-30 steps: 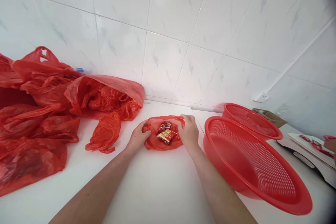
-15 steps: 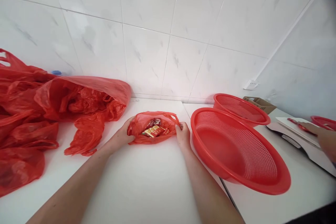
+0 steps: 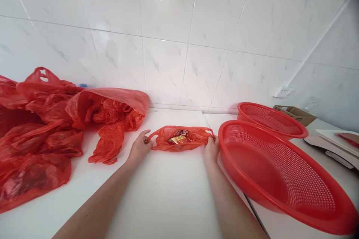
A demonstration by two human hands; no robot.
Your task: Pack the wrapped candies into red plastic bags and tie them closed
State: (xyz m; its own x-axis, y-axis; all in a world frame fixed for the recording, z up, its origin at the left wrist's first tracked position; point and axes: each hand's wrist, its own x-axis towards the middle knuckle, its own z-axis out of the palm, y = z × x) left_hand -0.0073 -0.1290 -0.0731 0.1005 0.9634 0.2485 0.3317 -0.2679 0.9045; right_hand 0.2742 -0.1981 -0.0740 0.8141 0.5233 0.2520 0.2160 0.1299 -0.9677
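In front of me a red plastic bag (image 3: 196,142) lies on the white table with its mouth spread wide. Several small snack packets (image 3: 179,139) show inside it, one yellowish and one dark red. My left hand (image 3: 141,145) pinches the bag's left handle, which is pulled out to the side. At the opposite end, my right hand (image 3: 212,147) grips the right handle close beside the big red basket. Both hands are closed on the thin plastic; some fingertips are hidden by the bag.
A heap of red plastic bags (image 3: 50,119) covers the left, with one crumpled bag (image 3: 108,143) nearer me. On the right stand a large red basket (image 3: 252,164) and a second red basket (image 3: 272,119). Beyond are a cardboard box (image 3: 297,114) and a white scale (image 3: 331,149).
The bag's handles are pulled further apart, making its mouth longer and narrower. My left hand has shifted from the bag's side to its handle. The view has turned left; the other person's hand is gone.
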